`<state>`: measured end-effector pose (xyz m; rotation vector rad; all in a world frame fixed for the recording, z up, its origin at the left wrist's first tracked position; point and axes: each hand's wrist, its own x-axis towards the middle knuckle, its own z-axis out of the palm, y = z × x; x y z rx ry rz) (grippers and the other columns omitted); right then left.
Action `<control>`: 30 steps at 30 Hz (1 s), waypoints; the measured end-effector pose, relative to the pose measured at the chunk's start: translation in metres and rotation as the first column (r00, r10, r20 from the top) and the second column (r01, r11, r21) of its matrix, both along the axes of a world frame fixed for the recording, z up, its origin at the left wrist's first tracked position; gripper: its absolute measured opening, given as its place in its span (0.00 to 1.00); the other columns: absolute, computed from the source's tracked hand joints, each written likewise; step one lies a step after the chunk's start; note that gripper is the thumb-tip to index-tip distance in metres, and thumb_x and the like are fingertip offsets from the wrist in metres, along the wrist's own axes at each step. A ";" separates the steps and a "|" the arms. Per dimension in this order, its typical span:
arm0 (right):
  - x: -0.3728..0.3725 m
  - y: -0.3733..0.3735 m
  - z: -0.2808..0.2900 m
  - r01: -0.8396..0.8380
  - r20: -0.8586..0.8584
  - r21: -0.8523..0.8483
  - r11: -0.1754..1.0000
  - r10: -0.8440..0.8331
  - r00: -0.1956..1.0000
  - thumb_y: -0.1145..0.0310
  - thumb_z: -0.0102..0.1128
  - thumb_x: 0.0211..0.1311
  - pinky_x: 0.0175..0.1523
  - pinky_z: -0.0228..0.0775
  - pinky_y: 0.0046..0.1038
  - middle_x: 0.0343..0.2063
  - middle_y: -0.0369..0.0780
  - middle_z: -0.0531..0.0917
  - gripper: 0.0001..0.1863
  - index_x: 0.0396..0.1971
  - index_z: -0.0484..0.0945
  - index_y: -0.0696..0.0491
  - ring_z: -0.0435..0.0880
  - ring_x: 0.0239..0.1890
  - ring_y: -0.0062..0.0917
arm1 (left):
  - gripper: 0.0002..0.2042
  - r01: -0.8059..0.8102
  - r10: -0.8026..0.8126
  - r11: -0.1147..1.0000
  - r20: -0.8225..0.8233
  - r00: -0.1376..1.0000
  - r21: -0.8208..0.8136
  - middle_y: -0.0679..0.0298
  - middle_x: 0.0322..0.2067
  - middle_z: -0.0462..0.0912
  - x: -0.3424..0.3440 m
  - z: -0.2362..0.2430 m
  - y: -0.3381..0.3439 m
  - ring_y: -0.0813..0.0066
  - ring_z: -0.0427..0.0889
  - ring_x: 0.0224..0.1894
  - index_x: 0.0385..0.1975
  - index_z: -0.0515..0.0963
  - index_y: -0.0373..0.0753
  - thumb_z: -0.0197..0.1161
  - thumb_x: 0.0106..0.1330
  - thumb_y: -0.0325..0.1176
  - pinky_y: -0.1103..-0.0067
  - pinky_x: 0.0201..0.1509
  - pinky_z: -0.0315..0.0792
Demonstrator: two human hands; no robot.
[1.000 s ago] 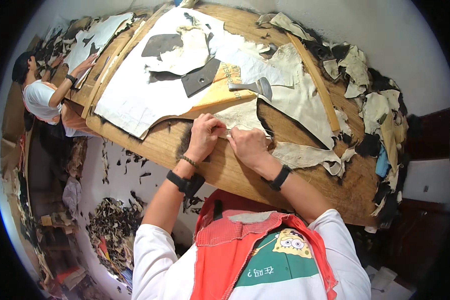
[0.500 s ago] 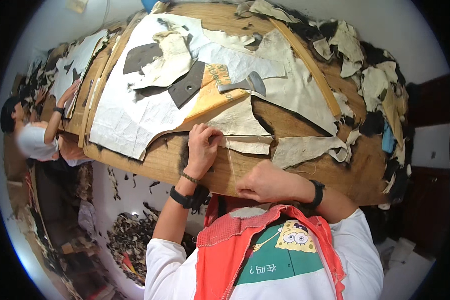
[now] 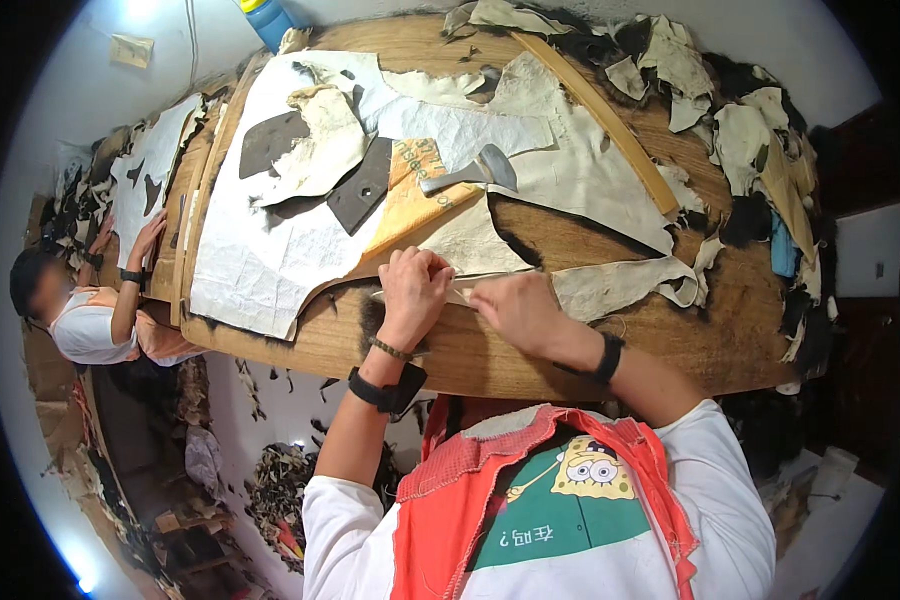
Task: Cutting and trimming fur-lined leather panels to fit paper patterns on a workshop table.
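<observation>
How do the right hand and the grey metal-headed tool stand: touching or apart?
Apart. The head view shows pale hide and bare tabletop between the right hand and the tool, which lies farther off.

L hand [image 3: 413, 292] is at table [image 3: 485, 365] front, R hand [image 3: 520, 312] just R of it. Behind them lies handled tool [image 3: 497, 167], w/ flat plate [image 3: 363, 190] to its L & wood strip [image 3: 597, 124] to its R; hide scraps [image 3: 748, 148] pile far R (co-worker [image 3: 95, 332] far L).

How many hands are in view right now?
4: the person's left hand and right hand, close together by the pale hide; far left, a co-worker's one hand and other hand. None seems hidden.
</observation>
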<state>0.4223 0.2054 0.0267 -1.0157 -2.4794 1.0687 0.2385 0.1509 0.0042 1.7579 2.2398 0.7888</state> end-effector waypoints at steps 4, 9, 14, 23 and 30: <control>0.005 -0.022 0.048 -0.566 0.163 -0.003 0.824 0.559 0.813 0.61 0.64 0.55 0.38 0.77 0.39 0.24 0.45 0.85 0.10 0.26 0.85 0.51 0.85 0.29 0.41 | 0.04 0.056 -0.053 0.998 0.083 0.995 -0.034 0.62 0.28 0.78 -0.012 -0.007 -0.004 0.61 0.74 0.38 0.26 0.83 0.40 0.68 0.57 0.32 0.68 0.42 0.65; -0.008 0.011 0.022 -0.332 -0.211 -0.214 0.919 0.289 0.934 0.64 0.64 0.54 0.37 0.76 0.37 0.24 0.45 0.85 0.08 0.27 0.86 0.52 0.85 0.28 0.40 | 0.12 0.284 -0.304 0.948 0.152 0.940 0.143 0.66 0.31 0.78 -0.015 0.008 -0.020 0.63 0.72 0.42 0.34 0.88 0.46 0.68 0.51 0.22 0.70 0.49 0.67; -0.011 0.027 -0.015 -0.039 -0.052 -0.386 0.922 0.021 0.998 0.62 0.62 0.57 0.35 0.74 0.34 0.24 0.47 0.85 0.11 0.31 0.87 0.54 0.84 0.26 0.37 | 0.11 0.271 -0.278 0.959 0.438 0.855 0.080 0.66 0.32 0.78 -0.005 0.022 -0.036 0.65 0.72 0.41 0.37 0.87 0.44 0.71 0.52 0.25 0.73 0.48 0.68; -0.001 -0.019 0.040 -0.750 0.093 -0.122 0.650 0.760 0.643 0.59 0.61 0.61 0.37 0.74 0.43 0.25 0.46 0.84 0.12 0.30 0.82 0.53 0.84 0.31 0.45 | 0.03 0.113 -0.121 0.992 0.145 0.982 0.063 0.64 0.29 0.78 -0.015 -0.005 -0.010 0.62 0.73 0.37 0.27 0.84 0.42 0.70 0.53 0.28 0.69 0.45 0.66; -0.013 0.034 -0.009 -0.066 -0.224 -0.529 0.846 -0.065 0.972 0.59 0.61 0.60 0.33 0.72 0.36 0.23 0.48 0.83 0.13 0.28 0.85 0.54 0.83 0.25 0.36 | 0.13 0.396 -0.406 0.911 0.405 0.819 0.113 0.69 0.33 0.80 -0.008 0.015 -0.040 0.65 0.72 0.41 0.34 0.87 0.46 0.70 0.47 0.24 0.71 0.48 0.66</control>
